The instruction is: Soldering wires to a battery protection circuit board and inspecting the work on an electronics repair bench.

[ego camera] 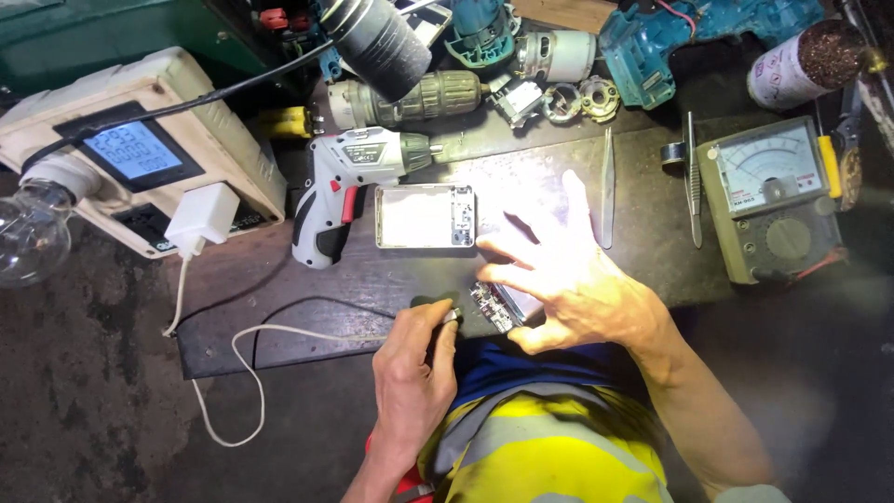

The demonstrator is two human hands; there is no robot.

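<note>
Fingers [445, 328] of left hand [414, 373] point screwdriver [436, 304] rightward at circuit board [492, 305].

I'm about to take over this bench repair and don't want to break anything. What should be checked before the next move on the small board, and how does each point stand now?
1. Right hand steadies the circuit board: ok, its fingers rest on it.
2. Left hand grips the dark tool: ok.
3. Tool tip seated on the board: cannot tell, hidden.
4. Open silver case lies apart from both hands: ok.
5. White cable away from the board: ok.
6. Board lit well: not ok, glare washes out the right hand.
</note>
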